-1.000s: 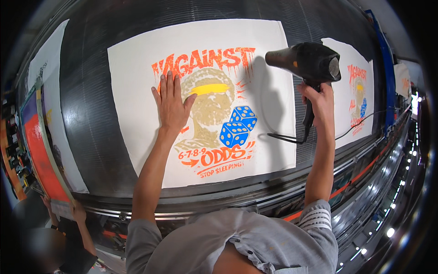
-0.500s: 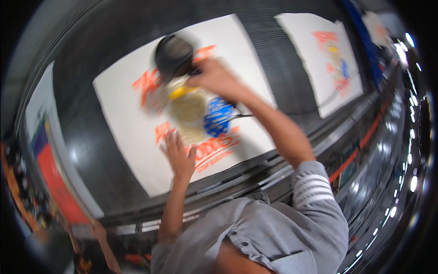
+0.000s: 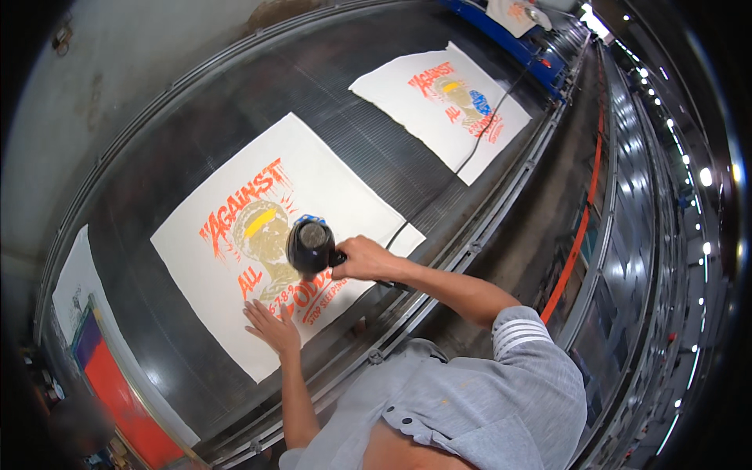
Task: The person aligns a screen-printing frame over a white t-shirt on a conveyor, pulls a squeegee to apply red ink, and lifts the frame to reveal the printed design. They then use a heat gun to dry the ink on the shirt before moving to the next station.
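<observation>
A long dark belt table (image 3: pixel 368 117) carries the printed white fabric panel (image 3: pixel 290 235) lying under both hands. The step looks like drying the fresh print: the right hand (image 3: pixel 362 258) is clenched on a black blow dryer (image 3: pixel 311 246) aimed down at it, while the left hand (image 3: pixel 270 327), fingers spread, presses the panel's near edge flat. Next likely calls for sweeping the dryer over undried colours, keeping the cord (image 3: pixel 470 157) clear.

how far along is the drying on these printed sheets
Done: both white sheets on the dark belt already carry their coloured print. In hand: the right hand aims a black hair dryer down at the near printed sheet, over the blue part, while the left hand presses flat on its lower edge. Left: the far printed sheet lies untouched; whether its ink is dry cannot be told.
</observation>
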`<state>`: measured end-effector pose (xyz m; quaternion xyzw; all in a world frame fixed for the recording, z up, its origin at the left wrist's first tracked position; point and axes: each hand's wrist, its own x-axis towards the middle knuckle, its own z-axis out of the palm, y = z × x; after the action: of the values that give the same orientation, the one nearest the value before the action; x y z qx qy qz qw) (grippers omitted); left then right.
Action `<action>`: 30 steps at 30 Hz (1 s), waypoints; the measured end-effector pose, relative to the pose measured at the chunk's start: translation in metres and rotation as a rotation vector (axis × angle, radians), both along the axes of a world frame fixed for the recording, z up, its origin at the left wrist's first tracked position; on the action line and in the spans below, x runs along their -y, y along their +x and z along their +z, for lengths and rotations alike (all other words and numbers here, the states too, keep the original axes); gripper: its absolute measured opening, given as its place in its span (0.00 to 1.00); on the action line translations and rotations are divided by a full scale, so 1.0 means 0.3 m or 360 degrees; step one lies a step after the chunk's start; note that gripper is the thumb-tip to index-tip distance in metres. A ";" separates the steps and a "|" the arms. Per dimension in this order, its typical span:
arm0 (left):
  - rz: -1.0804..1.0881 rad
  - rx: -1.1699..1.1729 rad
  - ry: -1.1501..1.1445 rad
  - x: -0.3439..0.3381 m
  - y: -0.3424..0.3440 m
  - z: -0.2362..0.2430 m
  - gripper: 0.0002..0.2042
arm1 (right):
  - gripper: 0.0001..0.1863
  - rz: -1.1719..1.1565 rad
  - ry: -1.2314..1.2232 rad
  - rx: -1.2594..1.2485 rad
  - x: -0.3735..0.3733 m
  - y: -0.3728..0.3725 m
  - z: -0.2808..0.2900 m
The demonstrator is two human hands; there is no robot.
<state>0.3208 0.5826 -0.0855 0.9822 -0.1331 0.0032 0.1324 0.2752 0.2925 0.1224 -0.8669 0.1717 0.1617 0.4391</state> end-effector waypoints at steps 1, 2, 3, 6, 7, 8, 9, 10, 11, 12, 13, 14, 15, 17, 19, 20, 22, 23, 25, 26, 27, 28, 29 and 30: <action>0.0034 0.0024 -0.0023 0.007 0.041 0.000 0.38 | 0.27 0.0020 0.0053 0.0006 -0.015 -0.030 0.009; 0.0042 0.0015 0.0023 0.018 0.083 0.001 0.37 | 0.28 0.0010 0.0119 -0.0084 -0.020 -0.064 0.018; 0.0030 -0.0017 -0.0001 0.031 0.114 0.005 0.37 | 0.29 0.0011 0.0047 -0.0129 -0.020 -0.088 0.027; -0.0042 -0.0065 0.0021 0.069 0.154 0.022 0.37 | 0.29 -0.0027 -0.0128 -0.0099 0.001 -0.162 0.043; -0.0108 -0.0054 0.0038 0.080 0.145 0.026 0.37 | 0.27 -0.0099 -0.0178 -0.0079 0.011 -0.175 0.044; -0.0179 -0.0045 0.0061 0.088 0.126 0.029 0.37 | 0.26 -0.0213 -0.0188 -0.0047 0.017 -0.196 0.046; -0.0264 -0.0075 0.0054 0.093 0.099 0.029 0.38 | 0.25 -0.0346 -0.0231 -0.0086 0.023 -0.212 0.047; -0.0329 -0.0116 0.0050 0.097 0.059 0.026 0.38 | 0.25 -0.0475 -0.0209 -0.0046 0.023 -0.235 0.050; -0.0369 -0.0162 0.0091 0.085 0.017 0.024 0.38 | 0.25 -0.0487 -0.0225 -0.0015 0.022 -0.252 0.052; -0.0418 -0.0203 0.0113 0.082 -0.028 0.019 0.38 | 0.24 -0.0544 -0.0253 0.0071 0.024 -0.273 0.058; -0.0553 -0.0134 -0.0178 0.067 -0.078 0.017 0.38 | 0.22 -0.0550 -0.0261 0.0097 0.020 -0.293 0.062; -0.0623 -0.0122 -0.0398 0.051 -0.125 0.014 0.39 | 0.21 -0.0664 -0.0135 0.0210 0.018 -0.312 0.068; -0.0623 -0.0215 -0.0191 0.034 -0.184 0.018 0.39 | 0.19 -0.0773 0.0015 0.0247 0.011 -0.327 0.074; -0.0709 -0.0278 -0.0180 -0.010 -0.265 0.037 0.41 | 0.17 -0.0905 0.0185 0.0086 -0.003 -0.347 0.085; -0.0719 -0.0331 -0.0150 -0.042 -0.293 0.055 0.41 | 0.16 -0.0901 0.0196 0.0083 -0.028 -0.338 0.075; -0.0702 -0.0327 -0.0171 -0.050 -0.288 0.060 0.41 | 0.15 -0.0940 0.0245 0.0015 -0.049 -0.330 0.065; -0.0635 -0.0299 -0.0167 -0.065 -0.242 0.065 0.41 | 0.16 -0.0866 0.0340 0.0000 -0.087 -0.311 0.046; -0.0570 -0.0258 -0.0188 -0.070 -0.207 0.063 0.41 | 0.16 -0.0859 0.0361 -0.0069 -0.104 -0.305 0.038; -0.0464 -0.0237 -0.0166 -0.071 -0.111 0.057 0.40 | 0.18 -0.0727 0.0344 -0.0087 -0.118 -0.300 0.036; -0.0445 -0.0186 -0.0162 -0.069 -0.071 0.059 0.39 | 0.18 -0.0660 0.0310 -0.0111 -0.113 -0.302 0.041; -0.0448 -0.0144 -0.0147 -0.062 -0.033 0.059 0.39 | 0.18 -0.0588 0.0216 -0.0124 -0.101 -0.303 0.045; -0.0451 -0.0133 -0.0121 -0.048 0.000 0.057 0.39 | 0.20 -0.0556 0.0026 -0.0148 -0.086 -0.303 0.046; -0.0443 -0.0138 -0.0082 -0.034 0.023 0.055 0.39 | 0.20 -0.0652 -0.0047 -0.0206 -0.068 -0.297 0.044; -0.0487 -0.0119 -0.0073 -0.014 0.034 0.055 0.40 | 0.20 -0.0737 -0.0173 -0.0240 -0.045 -0.290 0.045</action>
<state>0.3309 0.5868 -0.0690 0.9466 -0.2761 -0.0507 0.1586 0.1882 0.3062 0.1359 -0.8122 0.4065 0.1116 0.4033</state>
